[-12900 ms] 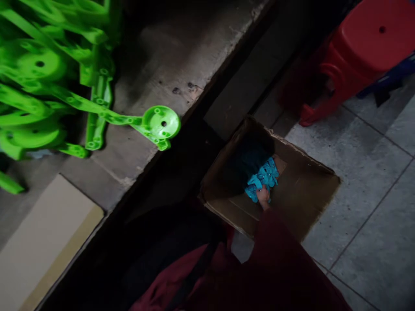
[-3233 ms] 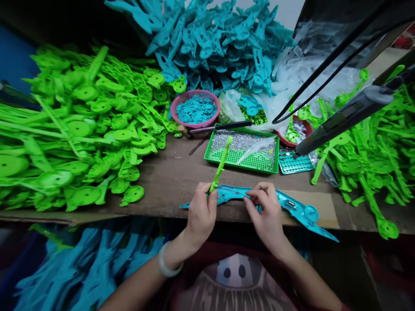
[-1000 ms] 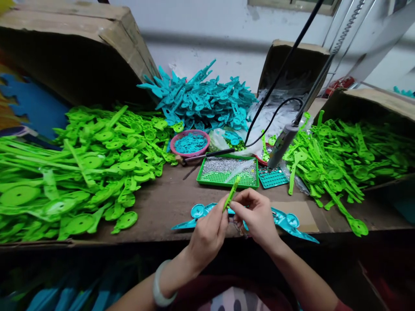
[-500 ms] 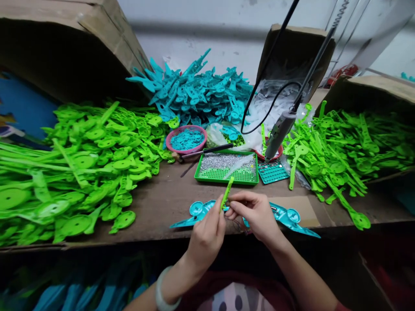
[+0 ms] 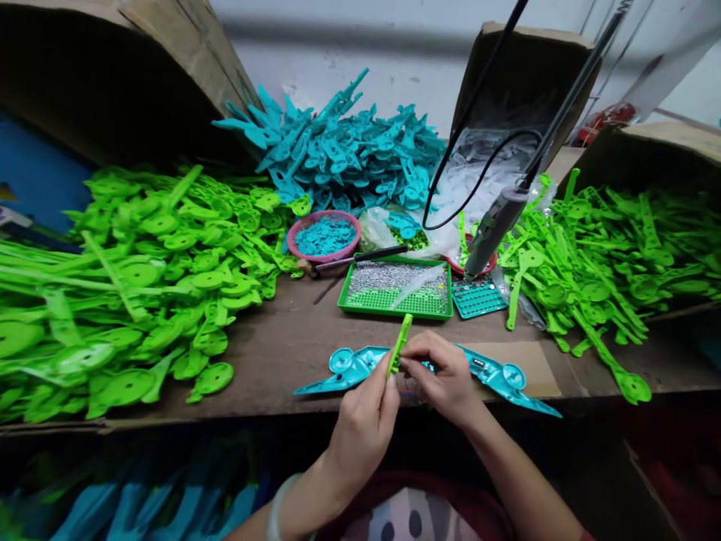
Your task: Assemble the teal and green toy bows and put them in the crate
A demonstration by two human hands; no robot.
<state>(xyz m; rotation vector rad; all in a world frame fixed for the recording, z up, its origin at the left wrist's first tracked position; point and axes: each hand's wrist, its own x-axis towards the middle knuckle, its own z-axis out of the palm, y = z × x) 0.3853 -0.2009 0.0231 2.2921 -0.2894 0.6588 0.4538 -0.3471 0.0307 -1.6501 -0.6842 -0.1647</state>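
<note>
A long teal plastic part [image 5: 496, 376] lies across the front edge of the wooden bench [image 5: 282, 346]. My left hand [image 5: 363, 424] is closed on a thin green plastic tool [image 5: 401, 342] that points up and away. My right hand [image 5: 444, 376] pinches its fingertips together over the middle of the teal part, right beside the green tool's lower end. What the right fingertips hold is too small to make out.
Green plastic parts [image 5: 140, 278] are heaped on the left and green plastic parts [image 5: 608, 255] on the right, with teal parts [image 5: 349, 158] piled behind. A green tray of tiny screws [image 5: 397, 289], a pink bowl [image 5: 324, 237] and a hanging electric screwdriver [image 5: 496, 225] stand mid-bench.
Long ago my right hand reached into a floor box of teal pieces. Over the last second both hands stayed together over the teal part; the view dipped slightly.
</note>
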